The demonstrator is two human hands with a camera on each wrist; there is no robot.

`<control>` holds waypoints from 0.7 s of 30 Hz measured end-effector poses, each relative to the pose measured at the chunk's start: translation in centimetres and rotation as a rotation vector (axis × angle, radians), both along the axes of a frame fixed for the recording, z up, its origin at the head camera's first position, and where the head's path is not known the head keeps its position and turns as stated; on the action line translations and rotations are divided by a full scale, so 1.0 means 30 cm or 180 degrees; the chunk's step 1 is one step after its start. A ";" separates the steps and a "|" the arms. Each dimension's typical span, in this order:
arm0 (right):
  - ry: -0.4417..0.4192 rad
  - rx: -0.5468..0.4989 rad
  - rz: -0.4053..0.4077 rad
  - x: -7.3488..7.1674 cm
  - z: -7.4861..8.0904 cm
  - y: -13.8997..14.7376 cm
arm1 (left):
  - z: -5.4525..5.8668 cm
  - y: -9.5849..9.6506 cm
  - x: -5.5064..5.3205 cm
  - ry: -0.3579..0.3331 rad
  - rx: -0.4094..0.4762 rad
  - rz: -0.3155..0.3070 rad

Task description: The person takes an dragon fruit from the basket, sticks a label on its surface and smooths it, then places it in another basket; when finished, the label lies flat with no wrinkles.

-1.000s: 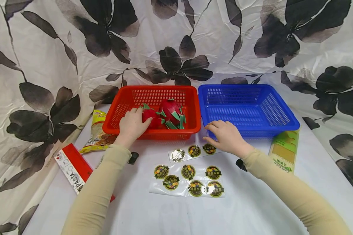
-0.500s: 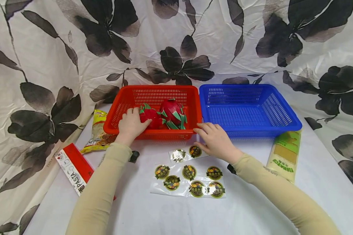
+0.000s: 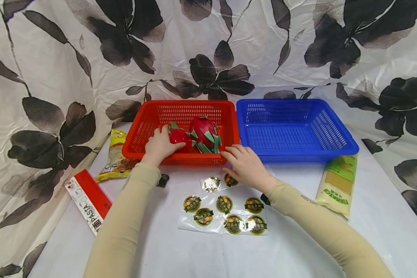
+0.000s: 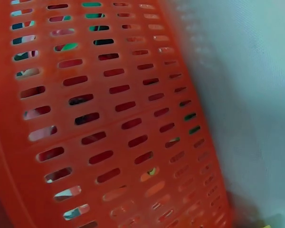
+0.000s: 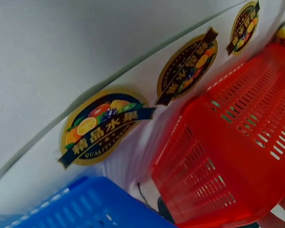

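In the head view, two red dragon fruits with green scales lie in the red basket (image 3: pixel 149 156). My left hand (image 3: pixel 158 146) reaches over its front rim and grips the left dragon fruit (image 3: pixel 178 137), thumb across the front and fingers at the left side. The right dragon fruit (image 3: pixel 204 131) sits against it. My right hand (image 3: pixel 248 166) is at the red basket's front right corner, fingers spread loosely and tips right at the rim. In the left wrist view the slotted basket wall (image 4: pixel 123 114) hides the left hand.
A blue basket (image 3: pixel 276 137) stands right of the red one. Sheets of round fruit stickers (image 3: pixel 224 204) lie in front. At left are a yellow snack bag (image 3: pixel 116 156) and a red-and-white pasta box (image 3: pixel 90 199); a green noodle packet (image 3: pixel 338 185) lies at right.
My right hand has moved left from the blue basket's front to the red basket's corner. My left hand has shifted slightly right, closer round the left dragon fruit.
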State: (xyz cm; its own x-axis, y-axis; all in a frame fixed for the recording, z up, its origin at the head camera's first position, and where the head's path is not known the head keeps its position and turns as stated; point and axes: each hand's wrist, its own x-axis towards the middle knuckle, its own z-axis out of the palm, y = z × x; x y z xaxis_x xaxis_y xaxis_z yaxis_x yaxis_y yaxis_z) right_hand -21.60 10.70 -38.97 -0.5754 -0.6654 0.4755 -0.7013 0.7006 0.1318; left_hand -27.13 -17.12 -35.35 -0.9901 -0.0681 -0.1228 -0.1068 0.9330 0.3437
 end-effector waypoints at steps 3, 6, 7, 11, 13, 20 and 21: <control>-0.0033 0.0052 -0.0027 -0.002 -0.003 -0.002 | -0.010 -0.003 -0.012 -0.0082 0.0069 0.0010; -0.0072 0.0043 -0.0014 -0.004 -0.004 -0.003 | -0.018 -0.010 -0.022 -0.0156 0.0145 0.0024; -0.0090 0.0021 0.0001 -0.004 -0.003 -0.003 | -0.019 -0.012 -0.025 -0.0176 0.0167 0.0021; -0.0158 -0.0084 0.0048 -0.011 -0.001 -0.005 | -0.014 -0.012 -0.029 -0.0249 0.0277 0.0009; -0.0179 -0.0108 0.0055 -0.015 0.001 -0.006 | -0.010 -0.008 -0.029 -0.0275 0.0317 -0.0004; -0.0214 -0.0126 0.0089 -0.022 0.008 -0.006 | 0.000 0.008 -0.031 -0.0359 0.0343 0.0004; -0.0214 -0.0125 0.0095 -0.023 0.008 -0.006 | 0.000 0.011 -0.032 -0.0370 0.0339 0.0007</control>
